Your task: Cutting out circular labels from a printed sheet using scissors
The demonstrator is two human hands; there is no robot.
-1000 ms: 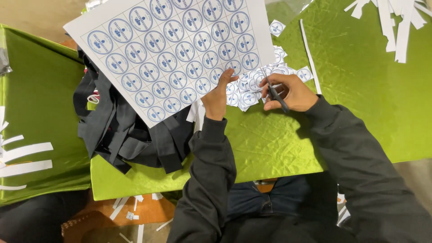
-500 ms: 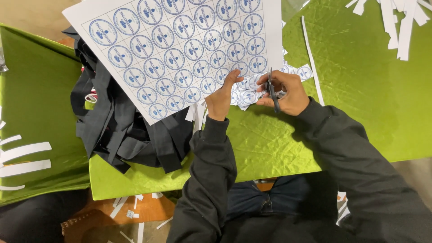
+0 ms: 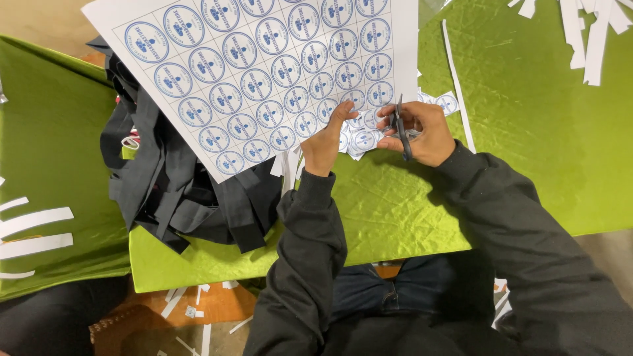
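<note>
Head view, looking down; a person seated at a table (image 3: 527, 171) draped in shiny green cloth cuts a printed sheet (image 3: 264, 72) of blue-and-white round labels. Left hand (image 3: 326, 142): fingers pinched on the sheet's lower edge, holding it up at a tilt over the table; right hand (image 3: 422, 132): fingers closed through the handles of dark scissors (image 3: 399, 125), blades pointing up toward the sheet's lower right corner; whether the blades stand apart cannot be told. Cut-out labels (image 3: 359, 138) lie heaped between and under the two hands; white offcut strips (image 3: 593, 33) lie at upper right, more (image 3: 33, 231) at far left; a dark strap bundle (image 3: 178, 198) lies beneath the sheet's left half.

Likely hazards, as judged: the left fingertips sit near the blades, so a hurried snip could nick them; the large sheet hangs from one pinch only, so it may sag or swing and drag the cut across a printed circle; the slick, wrinkled cloth could let loose labels slide toward the table's near edge, where scraps (image 3: 198, 310) already litter the floor.
</note>
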